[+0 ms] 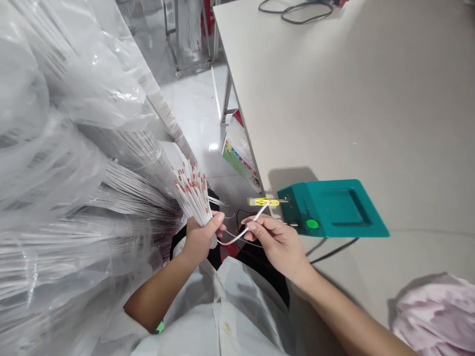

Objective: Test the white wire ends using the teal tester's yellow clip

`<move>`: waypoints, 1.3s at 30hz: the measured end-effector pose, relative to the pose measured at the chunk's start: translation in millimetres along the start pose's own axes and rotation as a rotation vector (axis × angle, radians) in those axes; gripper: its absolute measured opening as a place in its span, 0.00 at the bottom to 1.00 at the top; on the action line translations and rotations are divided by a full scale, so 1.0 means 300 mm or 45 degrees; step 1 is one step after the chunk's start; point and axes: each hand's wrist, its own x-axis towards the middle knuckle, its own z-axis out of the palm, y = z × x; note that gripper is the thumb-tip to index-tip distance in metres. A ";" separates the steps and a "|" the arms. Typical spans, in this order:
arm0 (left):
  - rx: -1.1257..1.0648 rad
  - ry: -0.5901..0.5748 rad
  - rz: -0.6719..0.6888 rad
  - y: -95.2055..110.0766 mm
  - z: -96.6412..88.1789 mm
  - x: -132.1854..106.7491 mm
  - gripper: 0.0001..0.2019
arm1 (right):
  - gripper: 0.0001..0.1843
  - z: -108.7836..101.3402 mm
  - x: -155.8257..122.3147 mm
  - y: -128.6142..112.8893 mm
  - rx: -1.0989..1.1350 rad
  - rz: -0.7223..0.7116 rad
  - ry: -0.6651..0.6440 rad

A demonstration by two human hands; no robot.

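Head view, seen from my remote station. The left hand (202, 235) is wrapped round the lower part of a bundle of white wires (196, 207), whose reddish-brown tips fan upward. The right hand (276, 242) pinches a single white wire (260, 212) between thumb and fingers; this wire curves up from the foot of the bundle, and its tip overlaps the yellow clip (255, 201). Whether the two truly touch I cannot tell. The clip projects from a teal device (326, 210) with a green button (312, 224), standing near the edge of the table (334, 109). To the left lie plastic-wrapped wires (55, 247); a pink cloth (434, 316) lies at lower right.

For good execution, I judge that the pinch should sit close behind the tip, so that the thin wire does not bow as it meets the clip. The tip should be brought in squarely and held steady. The left grip should be firm enough to keep the bundle together, yet near enough to leave slack in the curve, with the other tips well apart from the clip.
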 end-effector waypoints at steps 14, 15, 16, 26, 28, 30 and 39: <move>0.502 -0.209 0.211 0.055 0.023 -0.023 0.10 | 0.10 0.037 -0.011 0.031 -0.427 -0.304 -0.160; 0.512 -0.181 0.218 0.050 0.023 -0.021 0.09 | 0.09 0.030 -0.012 0.029 -0.402 -0.297 -0.089; 0.509 -0.157 0.215 0.044 0.023 -0.020 0.09 | 0.08 0.025 -0.012 0.026 -0.369 -0.288 -0.015; 0.532 -0.324 0.154 -0.019 0.021 -0.027 0.09 | 0.06 0.002 -0.003 0.020 -0.543 -0.458 0.066; 0.570 -0.350 0.140 -0.022 0.018 -0.028 0.08 | 0.07 -0.004 -0.002 0.021 -0.567 -0.450 0.018; 0.542 -0.328 0.145 -0.019 0.021 -0.030 0.08 | 0.08 -0.005 0.001 0.020 -0.494 -0.348 0.010; 0.270 -0.238 0.128 0.015 0.045 -0.042 0.09 | 0.12 0.053 -0.001 0.042 0.362 0.186 0.105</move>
